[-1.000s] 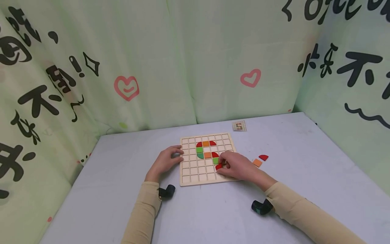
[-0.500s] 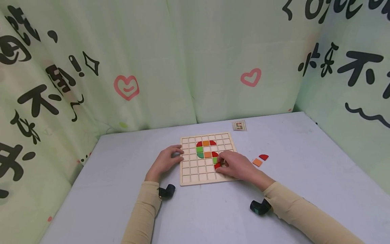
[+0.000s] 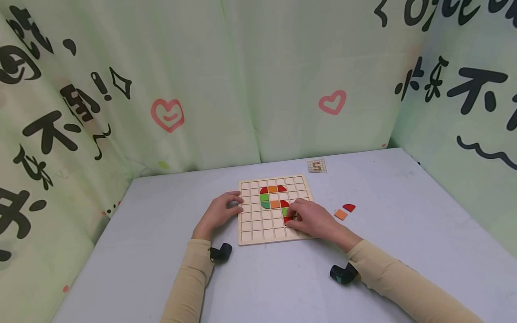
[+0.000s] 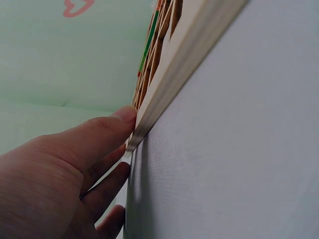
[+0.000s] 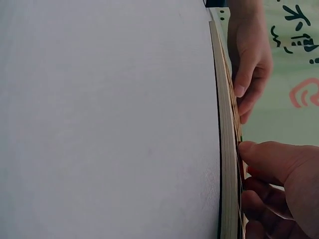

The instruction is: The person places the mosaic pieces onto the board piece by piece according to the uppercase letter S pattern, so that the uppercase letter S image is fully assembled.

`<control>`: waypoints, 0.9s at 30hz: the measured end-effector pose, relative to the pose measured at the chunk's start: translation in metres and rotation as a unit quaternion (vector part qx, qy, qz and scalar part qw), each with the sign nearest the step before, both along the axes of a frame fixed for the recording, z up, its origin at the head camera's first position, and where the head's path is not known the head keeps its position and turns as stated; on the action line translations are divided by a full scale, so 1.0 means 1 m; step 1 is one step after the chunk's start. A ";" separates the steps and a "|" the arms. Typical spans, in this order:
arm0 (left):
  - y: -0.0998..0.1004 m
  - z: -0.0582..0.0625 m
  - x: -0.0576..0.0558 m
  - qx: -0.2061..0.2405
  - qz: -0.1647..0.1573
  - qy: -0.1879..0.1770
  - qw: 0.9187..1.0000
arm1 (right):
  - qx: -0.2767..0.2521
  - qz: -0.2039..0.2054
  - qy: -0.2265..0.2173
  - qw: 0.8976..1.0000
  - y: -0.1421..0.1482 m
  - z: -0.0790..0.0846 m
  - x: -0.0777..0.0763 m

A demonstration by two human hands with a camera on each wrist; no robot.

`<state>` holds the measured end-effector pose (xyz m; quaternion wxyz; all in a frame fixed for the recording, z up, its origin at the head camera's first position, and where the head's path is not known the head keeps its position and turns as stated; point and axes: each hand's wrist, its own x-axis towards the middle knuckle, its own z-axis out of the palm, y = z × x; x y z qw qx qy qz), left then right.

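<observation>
A square wooden grid board [image 3: 251, 226] lies on the table, several of its cells filled with flat coloured tiles. My left hand [image 3: 221, 211] rests at its left edge; in the left wrist view the thumb touches the board's edge [image 4: 174, 74] and the fingers are loosely extended. Over the board's right part, my right hand [image 3: 313, 219] pinches a red tile [image 3: 287, 220] at a cell just below a green tile [image 3: 284, 211]. The fingers cover part of both tiles. The right wrist view shows the thumb [image 5: 261, 154] down against the board's surface.
A loose orange square tile [image 3: 341, 215] and a red rounded tile [image 3: 349, 207] lie right of the board. Behind it is a small card [image 3: 317, 166] with a printed grid pattern. Curtains [image 3: 250, 89] stand behind the white-covered table [image 3: 274, 287].
My right hand has shifted slightly left with the red tile, which now sits lined up under the green tile. The left hand stays at the board's edge.
</observation>
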<state>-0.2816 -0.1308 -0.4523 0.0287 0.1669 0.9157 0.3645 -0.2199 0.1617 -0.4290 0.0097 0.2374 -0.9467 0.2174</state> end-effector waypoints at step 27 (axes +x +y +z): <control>0.001 0.003 0.003 -0.008 0.002 0.006 1.000 | -0.031 0.010 -0.022 0.999 0.004 0.004 -0.001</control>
